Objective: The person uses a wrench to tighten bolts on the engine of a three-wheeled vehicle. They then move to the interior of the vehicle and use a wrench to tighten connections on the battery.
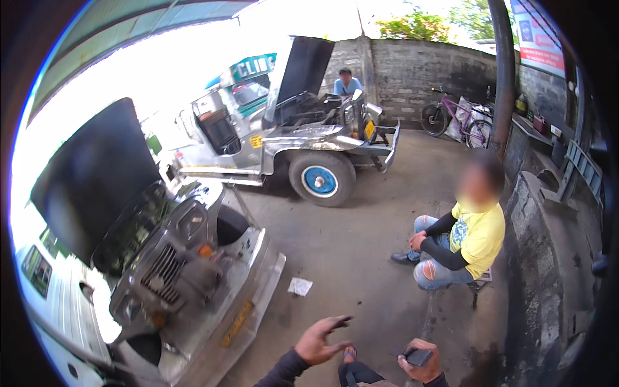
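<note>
My left hand (317, 343) is raised in front of me at the bottom middle, fingers apart and dark with grime, holding nothing. To its right, my right hand (428, 370) is closed round a small dark grey rectangular block (418, 357); its exact kind is too small to make out. Both hands are off the floor, with my dark sleeves behind them. One foot in a sandal (349, 353) shows between the hands. Nearest to my left hand on the floor is a white sheet of paper (300, 286).
Left stands a jeepney (174, 274) with its hood up, bumper towards me. Another open-hooded jeepney (309, 151) is farther back, a person (347, 84) behind it. A person in a yellow shirt (480, 235) sits at right. A pole (503, 77), bicycle (454, 119) and concrete ledge (532, 238) line the right.
</note>
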The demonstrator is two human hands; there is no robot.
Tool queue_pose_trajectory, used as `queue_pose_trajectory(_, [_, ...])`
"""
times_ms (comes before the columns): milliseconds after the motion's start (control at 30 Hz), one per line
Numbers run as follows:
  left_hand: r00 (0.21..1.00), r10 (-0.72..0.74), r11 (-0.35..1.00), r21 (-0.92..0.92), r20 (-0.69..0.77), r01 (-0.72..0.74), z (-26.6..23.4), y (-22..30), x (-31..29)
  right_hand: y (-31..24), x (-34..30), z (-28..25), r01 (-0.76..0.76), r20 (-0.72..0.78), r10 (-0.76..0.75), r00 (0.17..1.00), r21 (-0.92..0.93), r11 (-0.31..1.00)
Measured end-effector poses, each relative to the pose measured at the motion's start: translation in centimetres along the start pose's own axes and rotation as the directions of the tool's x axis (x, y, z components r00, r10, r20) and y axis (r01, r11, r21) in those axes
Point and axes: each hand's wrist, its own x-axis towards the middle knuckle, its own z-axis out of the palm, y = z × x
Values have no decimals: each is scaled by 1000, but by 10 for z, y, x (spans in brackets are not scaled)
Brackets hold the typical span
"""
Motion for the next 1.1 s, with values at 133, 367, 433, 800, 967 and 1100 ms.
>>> queue_pose_trajectory(133, [922,362,927,-154,136,-341,-24,-21,138,56,157,81,6,273,-53,961,170,985])
queue_pose_trajectory(367, [897,59,971,-184,-438,-153,-137,-117,307,54,447,230,586,450,-513,731,-29,810])
queue_pose_trajectory(433, [866,-94,887,-437,-490,-150,-177,-165,361,56,533,268,632,556,-556,619,69,772])
queue_pose_trajectory(800, [788,-16,859,-413,-615,-304,-477,-334,705,258,850,311,-59,469,355,809,-536,842])
queue_pose_trajectory(967, [750,362,696,-375,-553,-612,-627,-348,864,296,966,333,-282,415,526,743,-518,807])
queue_pose_trajectory(1100, [643,521,624,-263,-561,-736,-711,-364,988,326,1117,379,-176,430,443,787,-532,829])
